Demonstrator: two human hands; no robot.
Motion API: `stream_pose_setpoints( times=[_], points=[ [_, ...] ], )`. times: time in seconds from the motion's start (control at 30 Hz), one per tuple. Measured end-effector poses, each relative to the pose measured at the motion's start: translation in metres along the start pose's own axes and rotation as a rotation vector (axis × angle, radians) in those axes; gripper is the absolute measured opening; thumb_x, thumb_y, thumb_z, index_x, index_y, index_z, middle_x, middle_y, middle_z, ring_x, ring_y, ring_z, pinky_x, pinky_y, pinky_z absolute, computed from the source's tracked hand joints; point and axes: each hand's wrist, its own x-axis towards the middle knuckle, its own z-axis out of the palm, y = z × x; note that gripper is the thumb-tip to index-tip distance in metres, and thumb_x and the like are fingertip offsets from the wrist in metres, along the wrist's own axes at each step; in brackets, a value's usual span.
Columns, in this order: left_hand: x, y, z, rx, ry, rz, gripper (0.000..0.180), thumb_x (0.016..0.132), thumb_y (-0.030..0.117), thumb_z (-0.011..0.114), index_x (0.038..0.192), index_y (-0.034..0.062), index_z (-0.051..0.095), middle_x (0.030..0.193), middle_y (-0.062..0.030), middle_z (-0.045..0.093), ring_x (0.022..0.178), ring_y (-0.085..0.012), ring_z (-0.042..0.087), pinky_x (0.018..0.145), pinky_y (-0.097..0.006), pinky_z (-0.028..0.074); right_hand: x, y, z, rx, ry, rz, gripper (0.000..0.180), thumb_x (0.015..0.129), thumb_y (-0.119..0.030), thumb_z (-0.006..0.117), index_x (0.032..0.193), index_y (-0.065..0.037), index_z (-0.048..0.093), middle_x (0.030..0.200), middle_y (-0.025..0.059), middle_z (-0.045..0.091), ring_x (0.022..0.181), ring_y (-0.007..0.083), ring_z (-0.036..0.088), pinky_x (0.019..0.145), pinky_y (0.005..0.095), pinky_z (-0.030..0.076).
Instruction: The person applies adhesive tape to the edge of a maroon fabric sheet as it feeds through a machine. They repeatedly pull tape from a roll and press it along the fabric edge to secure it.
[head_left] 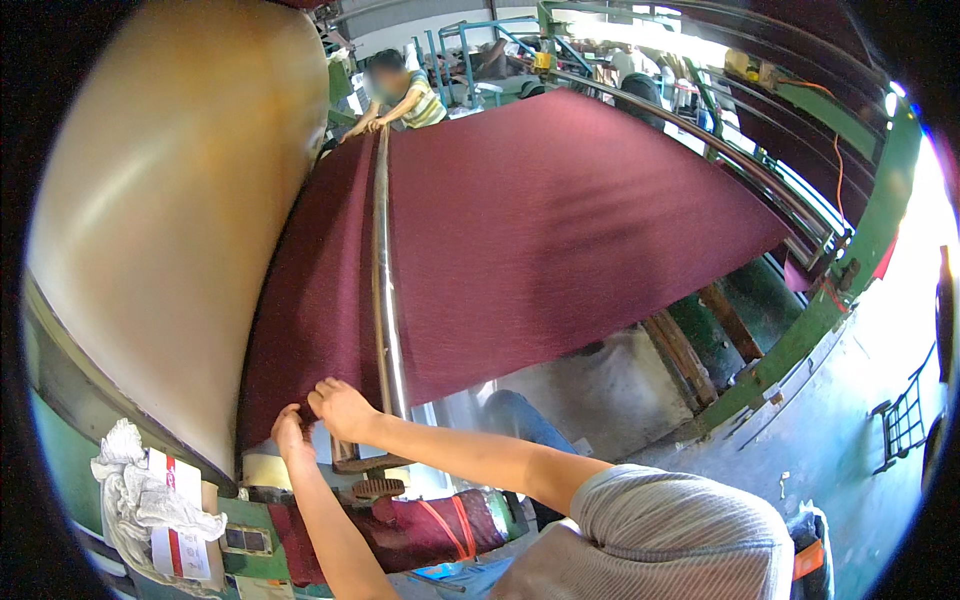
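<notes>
Here, just past an orange-banded bundle of maroon cloth, my left hand and right hand sit close together, fingertips pinching the near edge of the burgundy fabric sheet. A polished metal bar crosses it, a huge tan drum curves along its left, and a striped-shirted co-worker leans at the far end.

Drum stood left, fabric sheet right of it, bar crossing over sheet near to far. Left hand and right hand sat at sheet's near-left corner. Co-worker was behind, at bar's far end. Fabric roll lay in front; cloth hung over box, front left.
</notes>
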Motion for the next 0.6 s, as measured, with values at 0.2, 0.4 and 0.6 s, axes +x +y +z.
stream_pose_setpoints(
  times=[0.2,0.4,0.6],
  points=[
    [0.019,-0.008,-0.006,-0.188,0.237,0.002,0.015,0.074,-0.001,0.051,0.082,0.0032,0.064,0.079,-0.0077,0.06,0.062,-0.0177,0.055,0.047,-0.029,0.041,0.003,0.005,-0.005,-0.099,-0.004,0.225,0.028,0.068,-0.014,0.062,0.092,0.0,0.055,0.091,0.0164,0.053,0.092,0.0308,0.05,0.083,0.0392,0.043],
    [0.036,-0.011,-0.026,-0.262,0.405,-0.055,0.014,0.077,0.007,0.061,0.089,0.0029,0.064,0.088,-0.0101,0.062,0.067,-0.0194,0.057,0.048,-0.028,0.042,0.001,-0.007,-0.02,-0.071,-0.021,0.25,0.036,0.067,-0.02,0.067,0.094,0.001,0.057,0.095,0.0161,0.052,0.094,0.0312,0.049,0.083,0.0388,0.044],
    [0.028,-0.01,-0.014,-0.056,0.17,-0.142,0.019,0.079,0.008,0.053,0.094,0.0022,0.064,0.086,-0.0074,0.061,0.071,-0.0183,0.058,0.054,-0.026,0.045,0.002,-0.017,-0.013,-0.163,-0.145,0.062,0.025,0.07,-0.014,0.059,0.091,0.0,0.059,0.094,0.0146,0.052,0.094,0.0285,0.05,0.081,0.0356,0.045]
  ],
)
